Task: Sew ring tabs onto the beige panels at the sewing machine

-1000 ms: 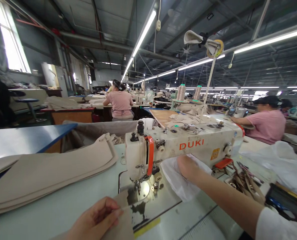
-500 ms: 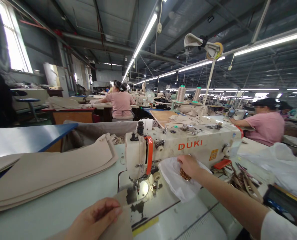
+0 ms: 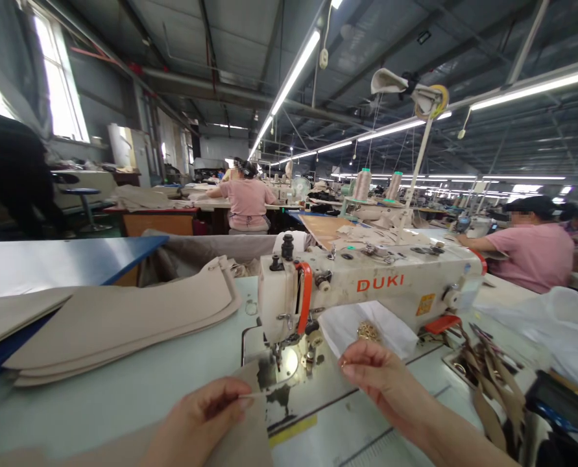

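Observation:
My left hand (image 3: pixel 211 415) is closed in a pinch on a narrow beige strip (image 3: pixel 255 394), over a beige fabric panel (image 3: pixel 252 431) at the front of the sewing machine (image 3: pixel 366 285). Between the thumb and fingertips of my right hand (image 3: pixel 386 383) is a small gold metal piece (image 3: pixel 343 364), mostly covered; its shape is unclear. Just beyond that hand, a white plastic bag (image 3: pixel 396 331) lies spread against the machine, with a heap of gold hardware (image 3: pixel 367 331) on it. The needle area (image 3: pixel 279 357) stands between and beyond my hands.
Stacked beige panels (image 3: pixel 123 331) lie at the left of the table. On the right are a tray of beige strips (image 3: pixel 488 376), scissors (image 3: pixel 481 334) and clear plastic (image 3: pixel 546 324). Thread cones (image 3: pixel 362 185) stand behind the machine. Co-workers in pink (image 3: pixel 247 198) sit farther off.
My right hand has drawn back from the gold heap toward me, now with a small gold piece in its fingertips. My left hand keeps its pinch. The view has shifted slightly left.

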`<state>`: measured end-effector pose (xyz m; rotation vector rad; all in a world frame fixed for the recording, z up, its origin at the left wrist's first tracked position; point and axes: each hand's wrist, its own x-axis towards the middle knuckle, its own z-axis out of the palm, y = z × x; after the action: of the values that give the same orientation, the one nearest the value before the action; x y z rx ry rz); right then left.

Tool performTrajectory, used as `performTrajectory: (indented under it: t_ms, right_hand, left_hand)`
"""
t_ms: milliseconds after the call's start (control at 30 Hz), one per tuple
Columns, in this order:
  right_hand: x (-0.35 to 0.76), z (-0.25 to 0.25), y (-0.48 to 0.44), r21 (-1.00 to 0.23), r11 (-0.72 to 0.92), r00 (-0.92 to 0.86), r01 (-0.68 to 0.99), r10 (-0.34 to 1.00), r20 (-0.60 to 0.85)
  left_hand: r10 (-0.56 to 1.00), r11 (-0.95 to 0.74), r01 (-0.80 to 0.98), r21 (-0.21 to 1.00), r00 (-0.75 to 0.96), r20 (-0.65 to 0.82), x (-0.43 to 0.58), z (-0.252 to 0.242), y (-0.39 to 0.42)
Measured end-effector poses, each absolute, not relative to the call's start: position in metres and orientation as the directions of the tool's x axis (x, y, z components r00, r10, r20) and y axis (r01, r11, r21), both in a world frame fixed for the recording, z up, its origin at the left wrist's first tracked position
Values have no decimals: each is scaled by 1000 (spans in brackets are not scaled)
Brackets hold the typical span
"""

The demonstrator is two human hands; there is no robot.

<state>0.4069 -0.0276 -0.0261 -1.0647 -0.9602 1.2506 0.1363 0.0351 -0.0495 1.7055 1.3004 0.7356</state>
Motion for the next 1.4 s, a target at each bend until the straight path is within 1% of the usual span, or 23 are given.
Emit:
performTrajectory:
  t_ms: [67, 167, 233, 333, 433, 500, 567, 633, 700, 767, 867, 967, 1067, 1267, 1400]
  right_hand:
    - [395, -24, -33, -894, -72, 15, -442, 996, -87]
    - [382, -24, -36, -818, -141, -58, -558, 990, -131]
    - [375, -26, -36, -789, -175, -82, -589, 984, -157]
    - [366, -30, -36, -776, -216, -94, -593, 975, -200]
    - [358, -34, -35, -798, -226, -80, -559, 972, -219]
    - [352, -37, -34, -824, -208, -68, -528, 977, -203]
    - [347, -42, -31, -861, -170, -59, -479, 985, -161]
    - [342, -48, -26, -913, -108, -44, -394, 994, -98]
    - [337, -54, -20, -967, -5, -15, -253, 1000, -1]
    - [332, -59, -15, -990, 129, 12, -61, 992, 129]
    - [325, -63, -10, -938, 290, 6, 189, 955, 296]
    - [319, -63, -9, -871, 363, -15, 330, 925, 380]
    - [317, -65, -9, -812, 409, -31, 415, 899, 437]
    - [321, -73, -12, -774, 443, -29, 452, 875, 484]
    - [324, -78, -14, -692, 499, -30, 522, 821, 570]
  left_hand:
    - [954, -117, 459, 881, 299, -29, 136, -49, 33]
    - [953, -138, 446, 884, 304, -5, 135, -49, 30]
    - [953, -144, 430, 891, 304, 7, 134, -50, 28]
    - [951, -154, 408, 900, 307, 24, 135, -51, 26]
    - [947, -173, 366, 914, 318, 52, 136, -54, 26]
    - [944, -174, 329, 928, 323, 63, 137, -55, 25]
    - [944, -171, 301, 938, 324, 68, 139, -55, 24]
    - [943, -178, 293, 939, 324, 78, 140, -55, 22]
    - [942, -198, 305, 932, 324, 94, 141, -53, 20]
    - [936, -229, 323, 918, 333, 116, 141, -51, 17]
    - [926, -268, 356, 895, 353, 137, 141, -50, 13]
    - [920, -296, 379, 877, 358, 156, 141, -51, 11]
    - [925, -307, 399, 864, 339, 172, 142, -54, 12]
    - [940, -285, 390, 875, 291, 176, 145, -53, 13]
    - [945, -287, 391, 874, 268, 190, 145, -50, 12]
